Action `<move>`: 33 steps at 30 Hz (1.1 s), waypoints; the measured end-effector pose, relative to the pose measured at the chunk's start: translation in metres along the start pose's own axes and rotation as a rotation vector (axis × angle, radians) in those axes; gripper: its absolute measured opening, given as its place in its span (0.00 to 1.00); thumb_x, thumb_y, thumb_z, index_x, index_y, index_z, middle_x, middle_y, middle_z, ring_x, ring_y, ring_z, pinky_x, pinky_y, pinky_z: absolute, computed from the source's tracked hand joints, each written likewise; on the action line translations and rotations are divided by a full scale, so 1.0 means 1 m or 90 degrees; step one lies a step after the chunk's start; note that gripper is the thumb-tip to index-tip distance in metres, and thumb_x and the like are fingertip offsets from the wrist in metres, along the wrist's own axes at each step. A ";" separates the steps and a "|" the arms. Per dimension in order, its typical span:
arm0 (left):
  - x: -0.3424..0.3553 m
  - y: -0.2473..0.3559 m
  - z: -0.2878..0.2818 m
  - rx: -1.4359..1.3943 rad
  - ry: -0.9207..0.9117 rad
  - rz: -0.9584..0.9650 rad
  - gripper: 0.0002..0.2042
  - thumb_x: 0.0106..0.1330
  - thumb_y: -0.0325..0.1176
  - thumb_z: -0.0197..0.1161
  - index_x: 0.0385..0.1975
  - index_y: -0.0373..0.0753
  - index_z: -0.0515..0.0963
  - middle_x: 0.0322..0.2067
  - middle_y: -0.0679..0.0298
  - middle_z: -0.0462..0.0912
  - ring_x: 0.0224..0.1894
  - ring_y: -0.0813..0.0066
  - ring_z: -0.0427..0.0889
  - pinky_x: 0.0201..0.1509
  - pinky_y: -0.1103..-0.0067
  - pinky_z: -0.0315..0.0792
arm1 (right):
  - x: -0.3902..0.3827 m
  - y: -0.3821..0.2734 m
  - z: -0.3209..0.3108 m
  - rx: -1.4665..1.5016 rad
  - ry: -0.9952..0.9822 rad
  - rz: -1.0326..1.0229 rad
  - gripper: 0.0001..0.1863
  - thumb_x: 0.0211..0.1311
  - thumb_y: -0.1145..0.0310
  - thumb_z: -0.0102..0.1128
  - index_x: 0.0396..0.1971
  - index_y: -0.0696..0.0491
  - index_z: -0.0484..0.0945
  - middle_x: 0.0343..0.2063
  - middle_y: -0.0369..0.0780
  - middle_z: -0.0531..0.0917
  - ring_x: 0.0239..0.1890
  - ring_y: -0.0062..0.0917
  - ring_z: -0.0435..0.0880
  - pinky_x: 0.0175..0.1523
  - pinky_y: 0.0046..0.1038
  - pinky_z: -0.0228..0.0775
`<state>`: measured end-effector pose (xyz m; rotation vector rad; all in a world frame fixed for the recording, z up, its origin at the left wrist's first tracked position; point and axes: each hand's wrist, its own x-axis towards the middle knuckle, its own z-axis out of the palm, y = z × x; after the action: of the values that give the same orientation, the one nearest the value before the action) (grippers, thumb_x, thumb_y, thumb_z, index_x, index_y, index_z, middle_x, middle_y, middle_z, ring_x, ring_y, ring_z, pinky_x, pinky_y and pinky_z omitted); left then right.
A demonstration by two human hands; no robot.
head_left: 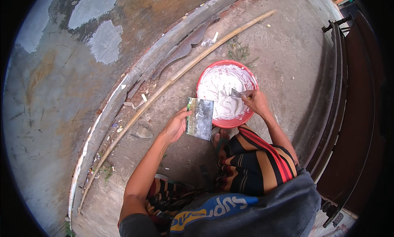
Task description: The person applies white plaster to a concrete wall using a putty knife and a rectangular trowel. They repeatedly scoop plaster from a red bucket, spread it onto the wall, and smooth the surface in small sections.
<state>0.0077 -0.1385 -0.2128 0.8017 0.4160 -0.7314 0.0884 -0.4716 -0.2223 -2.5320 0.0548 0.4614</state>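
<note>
My left hand (pixel 177 124) grips the left edge of a flat rectangular board (pixel 200 119), dark and streaked with grey and some green. The board is held beside the lower left of a red basin (pixel 229 123), overlapping its rim. White paste (pixel 225 79) coats the inside of the basin and lies thick in its middle. Closed round the handle end of a small putty knife (pixel 235 93), my right hand (pixel 257 101) reaches in over the basin's right side. The blade is at the paste; whether it dips in, I cannot tell.
A long bamboo pole (pixel 176 76) lies on the ground left of the basin. Beyond it run a bent dark strip (pixel 180 52), a low concrete kerb (pixel 113 95) and a patchy grey wall (pixel 45 89). A stone (pixel 144 132) lies nearby. Dark brown metal panels (pixel 353 93) stand at right.
</note>
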 end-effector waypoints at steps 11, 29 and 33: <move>-0.001 -0.007 -0.008 -0.014 0.008 -0.001 0.20 0.73 0.34 0.49 0.63 0.37 0.64 0.59 0.61 0.72 0.61 0.71 0.71 0.65 0.70 0.67 | 0.003 0.014 0.025 0.570 -0.145 0.086 0.15 0.66 0.68 0.57 0.48 0.57 0.83 0.23 0.32 0.82 0.17 0.10 0.69 0.22 0.15 0.58; 0.000 -0.012 -0.013 -0.041 -0.026 0.016 0.20 0.72 0.34 0.51 0.61 0.37 0.66 0.58 0.62 0.74 0.59 0.71 0.73 0.65 0.69 0.66 | 0.047 -0.011 0.008 -0.085 -0.109 -0.067 0.13 0.51 0.60 0.67 0.36 0.48 0.89 0.22 0.45 0.86 0.26 0.34 0.86 0.37 0.33 0.77; -0.001 -0.009 -0.009 -0.045 -0.021 0.009 0.20 0.71 0.31 0.49 0.62 0.36 0.64 0.57 0.59 0.74 0.57 0.69 0.75 0.63 0.69 0.69 | 0.035 -0.032 0.003 -0.150 -0.068 -0.104 0.13 0.50 0.60 0.67 0.35 0.46 0.89 0.23 0.47 0.85 0.28 0.40 0.86 0.38 0.36 0.78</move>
<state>-0.0002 -0.1354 -0.2227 0.7251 0.4041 -0.7120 0.1247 -0.4407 -0.2198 -2.7078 -0.2597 0.5640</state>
